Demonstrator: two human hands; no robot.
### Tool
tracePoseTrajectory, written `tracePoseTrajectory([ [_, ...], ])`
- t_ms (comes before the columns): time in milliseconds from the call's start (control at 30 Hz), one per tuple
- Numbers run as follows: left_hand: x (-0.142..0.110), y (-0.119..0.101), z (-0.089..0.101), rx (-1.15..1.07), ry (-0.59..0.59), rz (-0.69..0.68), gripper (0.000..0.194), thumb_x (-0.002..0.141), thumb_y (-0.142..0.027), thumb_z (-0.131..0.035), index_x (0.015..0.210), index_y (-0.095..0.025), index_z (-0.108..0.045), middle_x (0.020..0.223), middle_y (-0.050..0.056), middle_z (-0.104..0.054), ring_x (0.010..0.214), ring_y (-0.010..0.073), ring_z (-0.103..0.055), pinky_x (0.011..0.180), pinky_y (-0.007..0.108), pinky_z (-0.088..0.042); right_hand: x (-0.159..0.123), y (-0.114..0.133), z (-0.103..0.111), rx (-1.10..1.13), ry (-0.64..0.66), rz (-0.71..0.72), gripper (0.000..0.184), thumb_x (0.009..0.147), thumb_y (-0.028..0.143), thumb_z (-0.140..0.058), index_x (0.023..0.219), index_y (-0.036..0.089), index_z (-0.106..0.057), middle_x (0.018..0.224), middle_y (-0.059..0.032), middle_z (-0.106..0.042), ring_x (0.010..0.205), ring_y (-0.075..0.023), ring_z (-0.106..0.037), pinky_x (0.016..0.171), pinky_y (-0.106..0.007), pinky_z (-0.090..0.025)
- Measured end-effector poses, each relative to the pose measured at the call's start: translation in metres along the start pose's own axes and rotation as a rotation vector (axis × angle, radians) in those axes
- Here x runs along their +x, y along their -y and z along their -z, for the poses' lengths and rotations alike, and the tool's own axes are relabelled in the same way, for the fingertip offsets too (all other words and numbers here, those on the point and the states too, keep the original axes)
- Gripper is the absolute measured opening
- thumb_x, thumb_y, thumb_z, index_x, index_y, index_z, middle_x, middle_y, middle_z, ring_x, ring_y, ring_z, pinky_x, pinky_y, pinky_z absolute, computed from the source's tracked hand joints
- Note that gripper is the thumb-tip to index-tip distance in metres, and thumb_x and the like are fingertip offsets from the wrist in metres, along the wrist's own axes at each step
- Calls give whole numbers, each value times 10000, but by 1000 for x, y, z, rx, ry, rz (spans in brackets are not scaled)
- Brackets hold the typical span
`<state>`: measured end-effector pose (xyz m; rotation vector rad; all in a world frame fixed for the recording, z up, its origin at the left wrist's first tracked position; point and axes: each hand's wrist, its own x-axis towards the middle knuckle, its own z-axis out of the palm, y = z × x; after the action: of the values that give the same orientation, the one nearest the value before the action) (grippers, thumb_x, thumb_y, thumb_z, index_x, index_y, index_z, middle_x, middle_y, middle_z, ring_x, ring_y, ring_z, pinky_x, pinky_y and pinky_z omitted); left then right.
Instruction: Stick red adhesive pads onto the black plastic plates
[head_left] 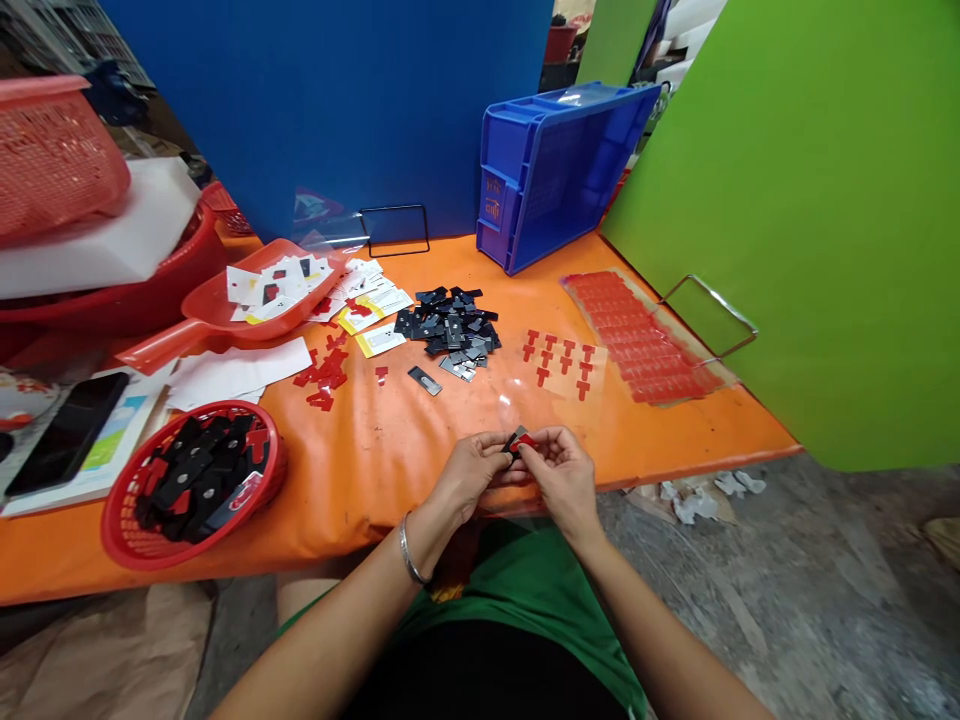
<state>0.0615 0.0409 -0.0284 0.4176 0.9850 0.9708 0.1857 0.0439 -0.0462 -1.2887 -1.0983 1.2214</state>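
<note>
Far left, on the orange counter [352, 470], a dark phone [67, 432] is laid on papers. Beside it a red basket [112, 540] is filled with black pieces, some with red showing. Behind, white cards [277, 290] are heaped in a red scoop [202, 305]. Next, a loose pile of red tabs [324, 378], then one lone tab [382, 375] and one lone black piece [425, 380], set apart from the larger black pile [454, 325].

At the near edge, a small flat black piece [512, 447] is held between both hands. By the left hand [472, 468] it is pinched, thumb over fingers. A red tab [523, 438] is seen on or against its face; whether stuck or loose cannot be told. By the right hand [559, 470] the tab end is gripped, thumb on top, fingers curled beneath.

Handling, as judged: piece light and stiff, probably smooth and a bit slippery, not very fragile. Best gripped by its long edges, face left free. Tab thin and flexible, easily creased; best taken by a corner or the stem, using fingertips.

Right of the hands, T-shaped tabs [566, 360] are spaced out on a clear sheet; beyond, a larger red sheet [641, 335] is laid near the green panel [810, 250].
</note>
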Motion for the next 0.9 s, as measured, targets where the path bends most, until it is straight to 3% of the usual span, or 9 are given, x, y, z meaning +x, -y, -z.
tracePoseTrajectory([
  [367, 0, 1, 0, -3, 11, -5, 268, 698, 25, -530, 933, -66, -622, 826, 105, -710, 695, 169, -689, 745, 291, -555, -1, -1, -1, -53, -6, 16, 239, 703, 365, -700, 791, 210, -540, 692, 15, -585, 539, -126, -573, 475, -256, -526],
  [533, -1, 1, 1, -22, 14, -16, 208, 708, -55, -614, 915, -62, -638, 803, 104, -708, 687, 168, -685, 753, 300, -555, -1, 0, -2, -29, 6, 8, 241, 708, 356, -702, 796, 203, -538, 672, 27, -582, 535, -121, -579, 480, -246, -535],
  [733, 0, 3, -8, -27, -120, -53, 91, 732, -83, -613, 815, -74, -649, 688, 73, -694, 591, 149, -667, 649, 267, -564, -8, 2, -3, -37, 12, 60, 182, 771, 359, -640, 823, 207, -554, 694, 19, -593, 555, -133, -605, 520, -269, -545],
  [900, -2, 4, -14, -25, -163, -67, 72, 745, -74, -599, 814, -72, -622, 629, 62, -679, 535, 136, -651, 574, 232, -551, -6, 4, 2, -270, -81, 240, 154, 781, 338, -618, 801, 186, -618, 1000, -81, -575, 732, -162, -620, 628, -307, -548],
])
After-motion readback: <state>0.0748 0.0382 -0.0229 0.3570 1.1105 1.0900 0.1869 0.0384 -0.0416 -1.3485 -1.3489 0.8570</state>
